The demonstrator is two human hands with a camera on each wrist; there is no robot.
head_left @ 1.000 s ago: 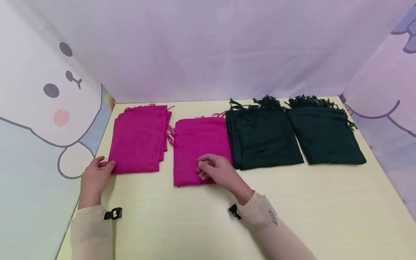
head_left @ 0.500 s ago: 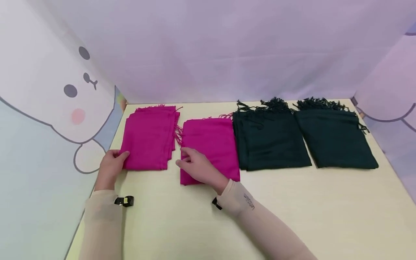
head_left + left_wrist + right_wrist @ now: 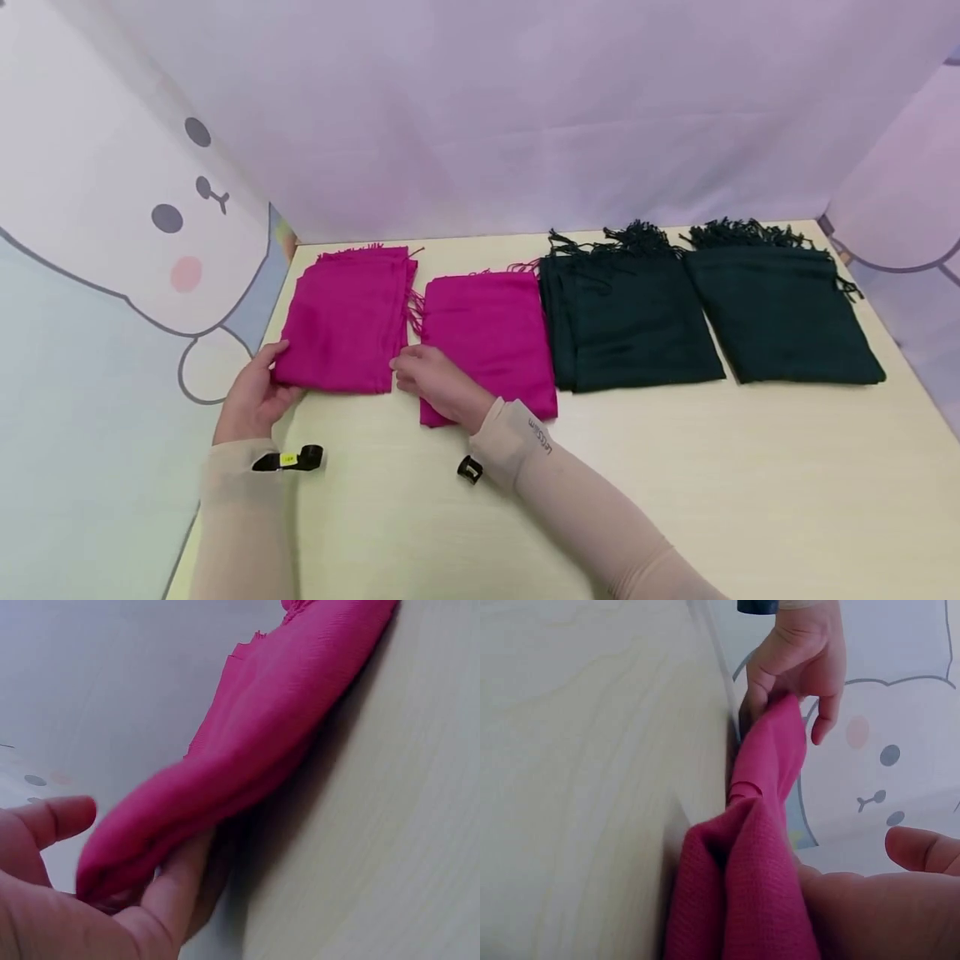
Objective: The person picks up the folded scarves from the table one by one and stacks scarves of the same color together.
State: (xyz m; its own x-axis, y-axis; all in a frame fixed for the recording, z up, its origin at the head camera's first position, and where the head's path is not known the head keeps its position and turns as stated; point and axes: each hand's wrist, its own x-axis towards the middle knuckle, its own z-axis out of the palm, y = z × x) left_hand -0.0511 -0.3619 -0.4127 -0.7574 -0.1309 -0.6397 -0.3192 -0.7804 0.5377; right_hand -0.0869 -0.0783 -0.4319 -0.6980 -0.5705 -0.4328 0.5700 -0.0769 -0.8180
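Observation:
Two folded magenta scarves lie on the table's left half in the head view. The leftmost scarf (image 3: pixel 345 325) has its near-left corner raised by my left hand (image 3: pixel 255 396). In the left wrist view, the fingers (image 3: pixel 176 889) reach under the folded edge while the thumb stands apart from it. My right hand (image 3: pixel 435 379) is over the left edge of the second magenta scarf (image 3: pixel 487 333), fingertips right at the first scarf's near-right edge. In the right wrist view its thumb (image 3: pixel 922 849) is held away from the cloth, and the other fingertips are hidden.
Two folded dark green scarves, the inner one (image 3: pixel 637 325) and the outer one (image 3: pixel 783 317), lie to the right with fringes toward the back. Behind the pale wooden table (image 3: pixel 675 500) hangs a lilac cloth (image 3: pixel 525 125). A cartoon-printed wall covering (image 3: pixel 97 375) closes the left side.
My right hand has moved left from the middle of the second magenta scarf to the gap between the two. My left hand's fingers have gone under the first scarf's corner, which has risen.

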